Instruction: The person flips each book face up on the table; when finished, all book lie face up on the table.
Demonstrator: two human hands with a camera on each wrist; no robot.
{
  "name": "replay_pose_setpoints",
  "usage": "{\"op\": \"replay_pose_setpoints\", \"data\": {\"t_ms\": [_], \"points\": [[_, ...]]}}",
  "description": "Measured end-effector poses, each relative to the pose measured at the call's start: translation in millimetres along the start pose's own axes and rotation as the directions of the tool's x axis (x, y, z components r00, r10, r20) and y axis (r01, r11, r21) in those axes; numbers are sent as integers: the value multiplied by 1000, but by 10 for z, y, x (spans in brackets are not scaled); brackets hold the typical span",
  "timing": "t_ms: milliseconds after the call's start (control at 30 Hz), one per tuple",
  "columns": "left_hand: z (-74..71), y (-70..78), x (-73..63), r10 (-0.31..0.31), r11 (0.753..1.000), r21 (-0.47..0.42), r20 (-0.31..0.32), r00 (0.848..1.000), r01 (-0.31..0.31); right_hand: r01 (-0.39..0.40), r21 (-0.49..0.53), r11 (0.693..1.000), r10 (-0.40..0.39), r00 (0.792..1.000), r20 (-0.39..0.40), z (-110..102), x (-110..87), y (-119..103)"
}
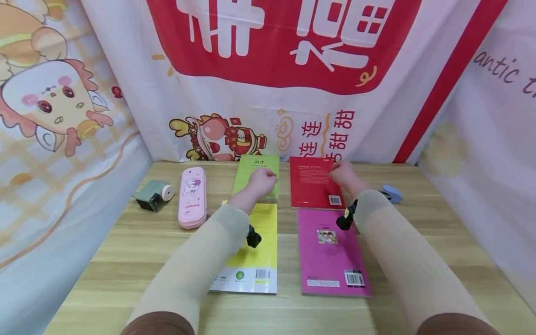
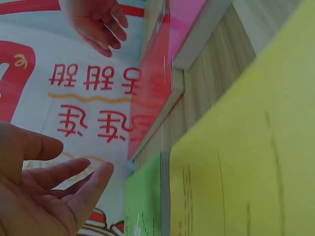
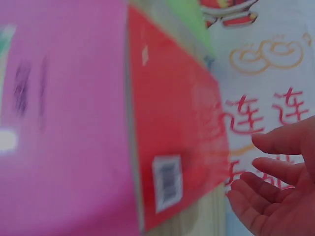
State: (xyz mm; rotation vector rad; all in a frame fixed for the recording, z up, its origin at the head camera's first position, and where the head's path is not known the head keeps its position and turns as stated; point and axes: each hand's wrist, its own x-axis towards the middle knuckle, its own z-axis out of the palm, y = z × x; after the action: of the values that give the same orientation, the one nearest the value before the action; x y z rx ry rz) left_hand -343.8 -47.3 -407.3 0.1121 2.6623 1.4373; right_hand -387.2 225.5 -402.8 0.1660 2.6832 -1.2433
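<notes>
My left hand [image 1: 263, 181] hovers over the green book [image 1: 244, 179] at the back, its loosely bent fingers holding nothing in the left wrist view. Over the right side of the red book [image 1: 311, 181] is my right hand [image 1: 345, 174], empty too, with thumb and fingers apart in the right wrist view. In front of the green book lies a yellow book [image 1: 265, 242], partly hidden by my left forearm. A magenta book [image 1: 326, 260] with a small picture and a barcode lies in front of the red one.
To the left are a pink pencil case [image 1: 192, 197] and a grey-green object with a white roll [image 1: 155, 194]. A light-blue object [image 1: 392, 193] sits right of my right wrist, partly hidden. Printed cloth [image 1: 272, 107] hangs along the table's back edge.
</notes>
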Motion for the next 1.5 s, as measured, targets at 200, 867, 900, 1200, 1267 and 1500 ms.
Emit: {"op": "replay_pose_setpoints", "data": {"t_ms": [200, 867, 900, 1200, 1267, 1500], "points": [[362, 125, -26, -80, 989, -110, 172, 982, 99, -179, 38, 983, 173, 975, 140, -1, -85, 301], [661, 210, 97, -401, 852, -337, 74, 913, 401, -195, -104, 975, 197, 980, 9, 187, 44, 435], [671, 212, 97, -400, 850, -345, 70, 914, 398, -197, -107, 975, 198, 980, 7, 186, 38, 437], [795, 169, 117, -316, 768, -545, 134, 939, 336, -238, -76, 968, 239, 971, 4, 159, 8, 485], [822, 143, 147, -312, 734, -578, 179, 933, 356, -235, -74, 969, 236, 972, 0, 163, 18, 489], [875, 118, 261, -298, 587, -677, 329, 896, 444, -237, -47, 970, 237, 971, 3, 175, 53, 487]]}}
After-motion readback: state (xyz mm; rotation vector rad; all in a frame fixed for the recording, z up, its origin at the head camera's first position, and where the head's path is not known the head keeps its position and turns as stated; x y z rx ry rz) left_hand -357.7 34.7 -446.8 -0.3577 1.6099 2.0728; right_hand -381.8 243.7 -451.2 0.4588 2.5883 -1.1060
